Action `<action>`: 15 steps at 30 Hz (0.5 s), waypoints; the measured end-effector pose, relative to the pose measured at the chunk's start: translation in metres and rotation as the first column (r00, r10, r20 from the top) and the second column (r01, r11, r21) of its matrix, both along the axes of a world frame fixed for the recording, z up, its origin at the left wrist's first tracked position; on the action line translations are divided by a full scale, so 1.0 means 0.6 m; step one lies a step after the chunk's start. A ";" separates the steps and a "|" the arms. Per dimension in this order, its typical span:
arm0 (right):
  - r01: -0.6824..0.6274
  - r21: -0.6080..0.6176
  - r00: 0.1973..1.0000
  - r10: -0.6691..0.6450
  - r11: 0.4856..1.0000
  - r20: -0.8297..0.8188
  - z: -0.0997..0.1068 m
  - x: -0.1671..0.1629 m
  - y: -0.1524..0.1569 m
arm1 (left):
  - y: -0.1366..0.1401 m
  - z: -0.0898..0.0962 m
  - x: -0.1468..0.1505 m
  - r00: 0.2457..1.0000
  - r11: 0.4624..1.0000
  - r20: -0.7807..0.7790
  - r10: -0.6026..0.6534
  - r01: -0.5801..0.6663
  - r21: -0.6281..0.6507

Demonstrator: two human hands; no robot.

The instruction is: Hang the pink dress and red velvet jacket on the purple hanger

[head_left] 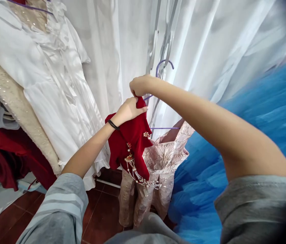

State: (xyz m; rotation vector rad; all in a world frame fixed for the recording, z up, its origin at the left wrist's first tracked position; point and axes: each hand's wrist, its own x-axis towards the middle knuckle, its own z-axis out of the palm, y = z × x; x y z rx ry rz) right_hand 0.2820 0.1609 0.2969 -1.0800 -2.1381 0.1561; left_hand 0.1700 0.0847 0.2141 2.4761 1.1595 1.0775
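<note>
A red velvet garment [135, 145] with pearl and bead trim hangs from my two hands in front of a purple hanger [163, 63]. My left hand [129, 110], with a black band at the wrist, grips its upper part, thumb lying across the cloth. Just above, my right hand [140, 85] is closed at the garment's top edge, beside the hanger's sloping arm; its fingertips are mostly hidden. A pale pink textured dress [167, 157] hangs on the purple hanger, partly covered by the red cloth.
White dresses [56, 78] and a beige sequined garment [13, 98] hang at the left. Blue ruffled tulle [209, 189] fills the right side. Behind are a metal stand [155, 47] and a white curtain [130, 44]. Reddish tiles [99, 213] cover the floor.
</note>
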 end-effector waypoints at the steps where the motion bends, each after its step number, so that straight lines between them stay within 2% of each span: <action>1: -0.037 0.026 0.997 0.036 0.999 0.062 0.002 0.008 -0.036 | 0.006 0.007 0.010 1.000 1.000 -0.002 0.004 -0.004 -0.003; 3: -0.078 0.065 0.988 0.069 0.995 0.138 0.004 0.041 -0.122 | 0.013 0.022 0.026 1.000 0.999 -0.012 0.012 -0.013 -0.049; 4: -0.085 0.091 0.991 0.074 0.992 0.114 0.002 0.070 -0.165 | 0.015 0.029 0.030 1.000 0.994 -0.024 0.000 -0.003 -0.106; 6: -0.034 0.128 0.999 0.035 0.991 -0.008 -0.013 0.153 -0.233 | 0.019 0.043 0.032 0.997 0.958 -0.044 -0.061 0.047 -0.282; 7: 0.017 0.127 0.996 -0.005 0.992 -0.094 -0.029 0.206 -0.253 | 0.022 0.049 0.031 0.993 0.917 -0.046 -0.108 0.082 -0.390; 9: 0.130 0.027 0.955 -0.118 0.991 -0.273 -0.081 0.316 -0.261 | 0.028 0.059 0.028 0.980 0.793 -0.051 -0.193 0.125 -0.596; 10: 0.128 -0.090 0.923 -0.152 0.988 -0.354 -0.117 0.365 -0.253 | 0.031 0.063 0.026 0.973 0.729 -0.056 -0.224 0.129 -0.672; 11: 0.063 -0.232 0.892 -0.159 0.971 -0.423 -0.157 0.404 -0.240 | 0.034 0.066 0.026 0.967 0.678 -0.066 -0.247 0.124 -0.724; 13: -0.072 -0.391 0.811 -0.174 0.918 -0.559 -0.240 0.440 -0.208 | 0.038 0.070 0.027 0.955 0.636 -0.092 -0.283 0.115 -0.763; 15: -0.213 -0.421 0.763 -0.119 0.882 -0.635 -0.309 0.419 -0.186 | 0.040 0.073 0.030 0.948 0.641 -0.107 -0.301 0.118 -0.758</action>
